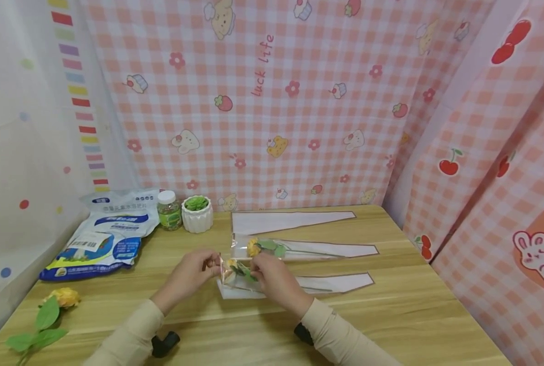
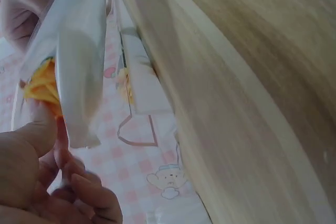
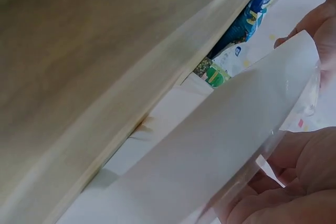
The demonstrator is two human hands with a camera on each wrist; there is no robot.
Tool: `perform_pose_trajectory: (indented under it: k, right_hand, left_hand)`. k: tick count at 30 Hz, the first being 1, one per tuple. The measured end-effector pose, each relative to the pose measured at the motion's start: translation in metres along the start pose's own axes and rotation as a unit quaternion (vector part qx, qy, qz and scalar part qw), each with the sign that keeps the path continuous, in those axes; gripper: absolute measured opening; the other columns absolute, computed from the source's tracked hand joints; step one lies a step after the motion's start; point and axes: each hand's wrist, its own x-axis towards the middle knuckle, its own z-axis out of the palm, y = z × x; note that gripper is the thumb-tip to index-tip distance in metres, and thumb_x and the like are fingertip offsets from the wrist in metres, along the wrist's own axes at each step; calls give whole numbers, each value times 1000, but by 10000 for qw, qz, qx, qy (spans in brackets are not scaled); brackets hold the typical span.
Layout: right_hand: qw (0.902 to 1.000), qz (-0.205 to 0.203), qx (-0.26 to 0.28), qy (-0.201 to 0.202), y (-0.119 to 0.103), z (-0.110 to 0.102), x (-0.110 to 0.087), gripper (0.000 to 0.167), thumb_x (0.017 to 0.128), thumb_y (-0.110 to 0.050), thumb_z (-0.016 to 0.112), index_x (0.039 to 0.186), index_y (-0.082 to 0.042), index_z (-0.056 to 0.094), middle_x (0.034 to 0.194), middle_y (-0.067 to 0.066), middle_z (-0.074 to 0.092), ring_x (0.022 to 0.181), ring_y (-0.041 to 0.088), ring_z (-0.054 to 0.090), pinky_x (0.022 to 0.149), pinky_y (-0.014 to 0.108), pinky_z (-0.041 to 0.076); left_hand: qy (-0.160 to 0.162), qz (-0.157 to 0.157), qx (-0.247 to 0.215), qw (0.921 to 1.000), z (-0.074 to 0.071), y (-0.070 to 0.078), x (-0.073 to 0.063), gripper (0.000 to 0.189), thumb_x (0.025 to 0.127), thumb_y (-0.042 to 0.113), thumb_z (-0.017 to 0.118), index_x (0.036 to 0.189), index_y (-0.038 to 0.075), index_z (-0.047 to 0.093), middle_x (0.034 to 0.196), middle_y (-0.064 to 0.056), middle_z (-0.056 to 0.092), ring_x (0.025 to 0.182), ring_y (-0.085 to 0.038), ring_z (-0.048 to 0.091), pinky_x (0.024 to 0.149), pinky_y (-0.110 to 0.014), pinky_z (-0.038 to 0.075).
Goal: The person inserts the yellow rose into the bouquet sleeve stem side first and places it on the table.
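A clear and white flower sleeve (image 1: 355,281), wide at the left and narrow at the right, holds a yellow artificial flower (image 2: 44,85) with green leaves and a long stem. At its wide end, my left hand (image 1: 198,274) pinches the sleeve's edge, thumb and finger close to the bloom. My right hand (image 1: 274,277) grips the sleeve farther along, near the leaves; in the right wrist view its fingers curl at the sleeve's lower edge. Just behind lies a second sleeve (image 1: 356,249) with another yellow flower (image 1: 253,247) inside. Beyond that is a flat sleeve (image 1: 272,221).
A loose yellow flower (image 1: 63,297) lies at the table's front left. Behind it are a blue and white fertilizer bag (image 1: 109,236), a white-capped jar (image 1: 169,211) and a white pot (image 1: 197,221) with a green plant. A checked curtain (image 1: 272,122) hangs behind the wooden table (image 1: 391,325).
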Motion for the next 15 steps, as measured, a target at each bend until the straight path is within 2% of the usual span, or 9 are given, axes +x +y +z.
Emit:
perform_pose_trajectory:
  k: [3, 6, 10, 15]
  right_hand:
    - [9996, 216, 183, -10, 2, -2, 0, 15, 93, -1, 71, 88, -9, 59, 85, -1, 60, 78, 10, 56, 67, 23, 51]
    - [9976, 577, 365, -105, 3, -3, 0, 12, 96, -4, 69, 90, -9, 60, 88, 0, 62, 80, 10, 57, 68, 23, 52]
    - [9957, 813, 360, -251, 4, -4, 1, 10, 97, -7, 68, 91, -10, 60, 90, -1, 62, 81, 9, 58, 70, 24, 52]
    - [9953, 832, 417, -277, 4, -4, 1, 10, 97, -8, 68, 91, -10, 60, 90, 0, 62, 82, 10, 59, 72, 25, 53]
  left_hand:
    - [43, 123, 38, 9999, 1, -1, 1, 9, 93, 10, 72, 100, 7, 67, 90, -1, 57, 76, -12, 49, 66, -26, 45]
    - [-177, 0, 5, 9998, 1, -6, 0, 16, 98, 15, 68, 111, 6, 67, 98, -3, 58, 81, -13, 52, 70, -28, 48]
    - [-544, -134, -55, 9984, 0, -12, -3, 13, 102, 21, 62, 106, 9, 68, 100, -2, 57, 86, -14, 53, 75, -33, 48]
    - [-842, 8, 58, 9964, -3, -17, -6, 14, 101, 22, 63, 101, 10, 70, 98, -1, 55, 90, -15, 53, 78, -34, 49]
